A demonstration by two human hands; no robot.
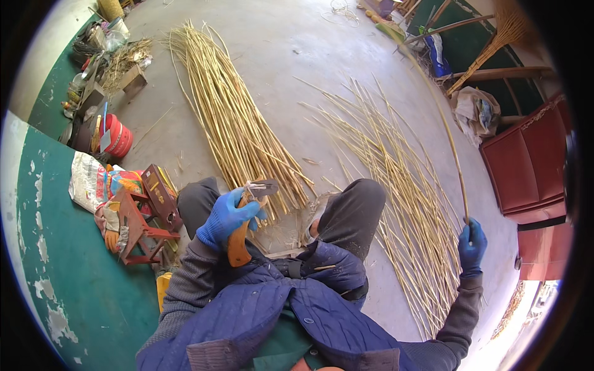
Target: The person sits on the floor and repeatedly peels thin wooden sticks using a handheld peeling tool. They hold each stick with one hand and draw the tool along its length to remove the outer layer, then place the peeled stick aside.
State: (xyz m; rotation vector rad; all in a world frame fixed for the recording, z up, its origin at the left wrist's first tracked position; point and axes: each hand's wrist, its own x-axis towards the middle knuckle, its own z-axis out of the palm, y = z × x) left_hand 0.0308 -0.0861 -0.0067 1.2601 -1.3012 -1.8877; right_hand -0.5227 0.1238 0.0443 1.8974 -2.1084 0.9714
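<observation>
My left hand, in a blue glove, is closed around a knife with a thick curved wooden handle. Its short, broad metal blade points right, with pale wrapping at its base. Out to the right, my blue-gloved right hand grips the lower end of a long thin cane, which rises and curves away to the upper left. A dense bundle of straw-coloured canes lies on the floor, its near ends by my knees. Between my right knee and right arm, a looser spread of canes fans out.
On the left stand a small red wooden stool, printed sacks and a red round container. A dark red padded seat is at the right. Farther back are a straw broom and a pale sack.
</observation>
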